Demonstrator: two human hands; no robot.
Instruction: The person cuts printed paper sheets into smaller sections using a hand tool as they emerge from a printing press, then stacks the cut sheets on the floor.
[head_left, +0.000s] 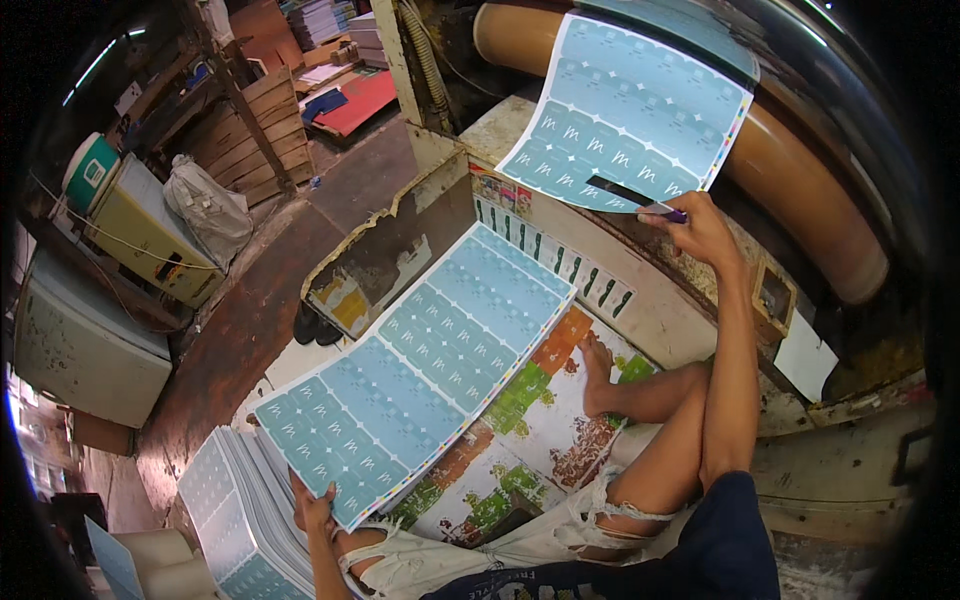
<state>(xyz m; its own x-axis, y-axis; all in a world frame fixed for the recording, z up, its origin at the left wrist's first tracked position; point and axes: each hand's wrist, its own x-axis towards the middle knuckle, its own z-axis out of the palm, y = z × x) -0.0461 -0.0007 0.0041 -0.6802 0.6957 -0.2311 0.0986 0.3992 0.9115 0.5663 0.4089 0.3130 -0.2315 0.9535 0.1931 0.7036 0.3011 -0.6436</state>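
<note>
My left hand (315, 508) pinches the near corner of a long printed sheet (440, 345), blue and teal with rows of white marks. The thumb lies on top and the other fingers are mostly hidden beneath. That sheet slopes up and away to the machine's front. My right hand (692, 230) is closed around a knife-like tool (625, 190) with a dark flat blade and a purple end. Its blade lies across the lower edge of another printed stretch (630, 105), which hangs from the machine's roller. Whether the blade cuts into it, I cannot tell.
A thick stack of printed sheets (245, 500) stands at my left. Brown rollers (800, 200) cross the upper right. A paint-patched board (530, 430) lies under my bare foot. Farther left are a pale cabinet (90, 340), a cooler jug (90, 170) and a bagged bundle (205, 205).
</note>
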